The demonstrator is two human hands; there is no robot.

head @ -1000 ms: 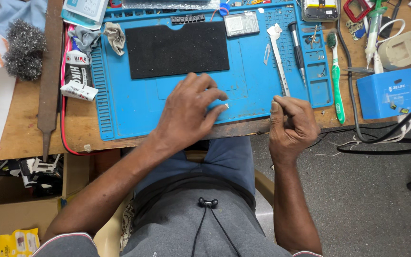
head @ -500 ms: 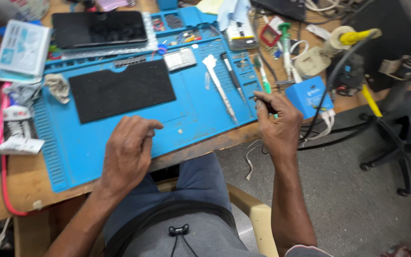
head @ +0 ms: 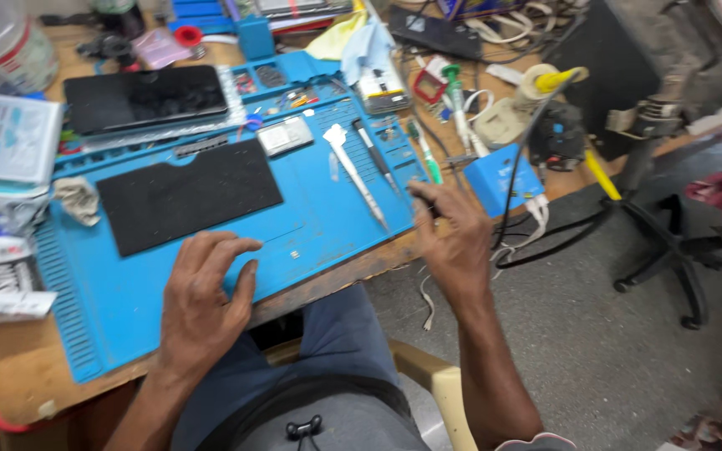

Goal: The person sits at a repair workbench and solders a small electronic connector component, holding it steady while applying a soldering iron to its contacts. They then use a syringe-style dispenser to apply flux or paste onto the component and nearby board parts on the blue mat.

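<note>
Pinching dark tool [head: 433, 209] in right hand [head: 455, 242] fingers [head: 424, 194].

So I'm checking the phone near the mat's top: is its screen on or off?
Off, as far as it shows: the phone lies flat, its screen dark, showing only reflections.

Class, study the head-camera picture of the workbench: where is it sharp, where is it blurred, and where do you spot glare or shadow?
Head view: the blue mat and left hand are fairly sharp; the right hand is slightly smeared; the edges blur, notably the chair base and the top-left plastic jar; the dark phone screen shows soft glare; lighting is even, with only faint shadow under the left hand.
</note>
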